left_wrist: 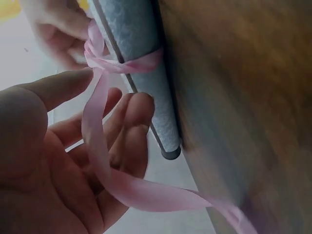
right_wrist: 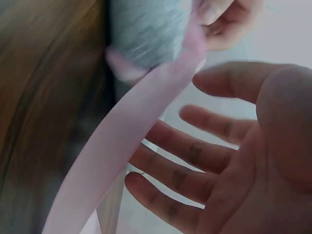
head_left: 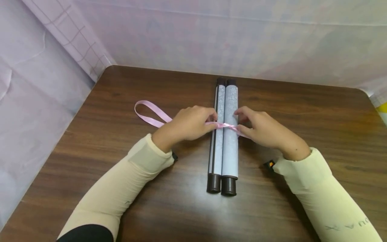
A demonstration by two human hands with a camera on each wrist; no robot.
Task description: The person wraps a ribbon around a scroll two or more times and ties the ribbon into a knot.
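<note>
Two rolled scrolls, a left one (head_left: pixel 221 101) and a right one (head_left: pixel 231 151), lie side by side, pale blue with dark brown end caps. A pink satin ribbon (head_left: pixel 224 125) wraps round their middle and is twisted into a crossing on top. Over the left scroll is my left hand (head_left: pixel 190 122), its thumb tip at the crossing and its fingers loosely bent; a ribbon tail (left_wrist: pixel 97 131) passes in front of them. My right hand (head_left: pixel 266 129) is at the right scroll, fingers spread apart, thumb tip beside the other ribbon tail (right_wrist: pixel 122 122).
The scrolls lie lengthwise on a brown wood-grain table (head_left: pixel 302 107). Left of the left hand the ribbon forms a loop (head_left: pixel 151 107) on the tabletop. A pale patterned cloth (head_left: pixel 226 40) hangs behind the table's far edge. Something yellow (head_left: pixel 382 107) shows at the far right.
</note>
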